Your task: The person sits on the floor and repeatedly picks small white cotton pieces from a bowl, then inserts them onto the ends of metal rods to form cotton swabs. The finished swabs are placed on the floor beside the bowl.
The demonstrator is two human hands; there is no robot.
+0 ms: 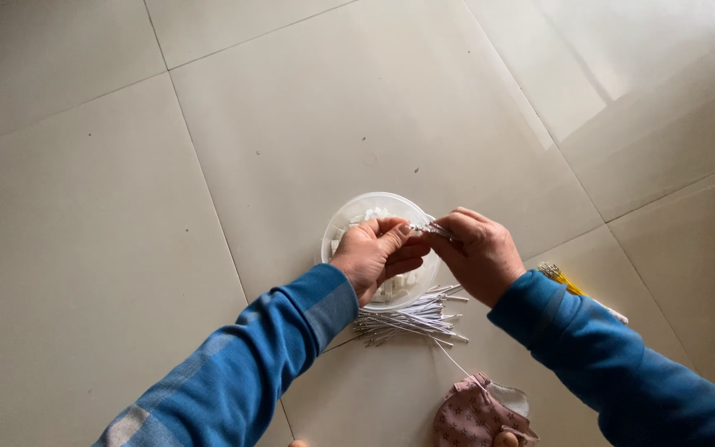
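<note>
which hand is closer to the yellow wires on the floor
Right. The right hand is up and to the left of the yellow wires, clear of them. The left hand is farther off, over the clear bowl.

A thin white wire piece (pixel 434 227) with a metal tip lies pinched level above the clear round bowl (pixel 366 209) of small white connectors (pixel 397 285).

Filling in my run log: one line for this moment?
left hand: pinching small white piece | right hand: holding thin wire | below: clear bowl, wire bundle
</note>
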